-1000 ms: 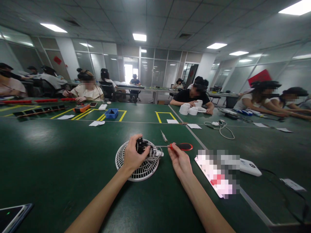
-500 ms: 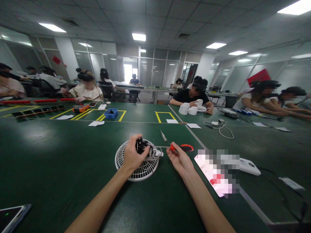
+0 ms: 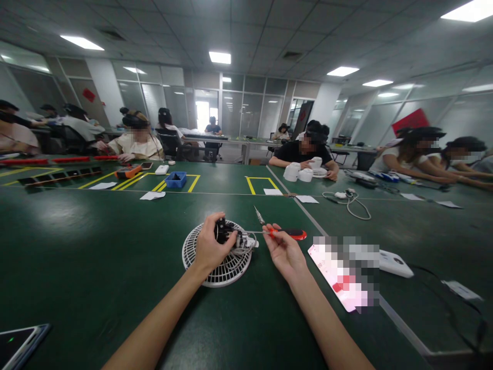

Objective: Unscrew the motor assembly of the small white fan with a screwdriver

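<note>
My left hand (image 3: pixel 212 245) is closed around a black fan motor (image 3: pixel 222 231) with white parts and wires at its right end. Under it lies a round white fan grille (image 3: pixel 225 277) on the green table. Between the fingers and thumb of my right hand (image 3: pixel 285 252) is a screwdriver (image 3: pixel 295 234) with a red and black handle. Its shaft points left, and the tip meets the right side of the motor assembly; the exact contact point is too small to make out. Just beyond my right fingers lies a second, slim screwdriver (image 3: pixel 259 215) with a clear handle.
A lit phone (image 3: pixel 333 277) and a white device (image 3: pixel 396 264) lie to the right. Farther off are a blue bin (image 3: pixel 176 180), paper slips (image 3: pixel 153 196) and a coiled white cable (image 3: pixel 358 208). Another phone (image 3: pixel 23 344) is at the near left. Across the table a person (image 3: pixel 304 154) handles white parts.
The screwdriver handle has turned in my right hand, showing more black now. My right fingers have shifted slightly up around it. My left hand and the motor stay in place.
</note>
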Demonstrator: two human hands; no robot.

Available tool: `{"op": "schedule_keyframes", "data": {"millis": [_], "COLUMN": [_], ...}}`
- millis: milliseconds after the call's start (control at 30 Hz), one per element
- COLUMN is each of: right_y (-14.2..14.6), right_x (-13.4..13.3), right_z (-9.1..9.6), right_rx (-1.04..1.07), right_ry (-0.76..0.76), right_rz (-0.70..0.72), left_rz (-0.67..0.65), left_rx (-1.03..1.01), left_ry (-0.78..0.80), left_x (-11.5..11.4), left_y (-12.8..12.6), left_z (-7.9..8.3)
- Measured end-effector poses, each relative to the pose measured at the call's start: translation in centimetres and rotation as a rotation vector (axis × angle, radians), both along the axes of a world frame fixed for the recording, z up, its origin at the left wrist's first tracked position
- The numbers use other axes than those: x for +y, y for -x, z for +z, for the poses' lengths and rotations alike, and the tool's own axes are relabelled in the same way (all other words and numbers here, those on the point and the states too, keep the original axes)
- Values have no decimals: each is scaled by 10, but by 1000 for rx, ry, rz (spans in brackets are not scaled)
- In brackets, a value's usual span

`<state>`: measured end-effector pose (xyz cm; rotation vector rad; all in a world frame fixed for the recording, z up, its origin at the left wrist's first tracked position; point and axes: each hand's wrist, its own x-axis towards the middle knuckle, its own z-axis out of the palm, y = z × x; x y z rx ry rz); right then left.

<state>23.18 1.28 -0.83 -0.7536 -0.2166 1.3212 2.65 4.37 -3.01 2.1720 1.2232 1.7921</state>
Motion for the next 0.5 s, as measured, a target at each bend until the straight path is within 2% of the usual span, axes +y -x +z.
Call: {"op": "schedule_keyframes", "data": {"millis": [300,500], "right_y": [-1,-4], "right_x": [0,5], "right_z": [-4,-9], "right_rx": [-122,-72], "right_ry": [1,-7], "right_rz": [-30,-55], "left_rz": [2,9], "left_rx": [7,7], "left_ry": [4,-5], "left_x": [0,0], "left_y": [0,0], "left_z": [0,0]}}
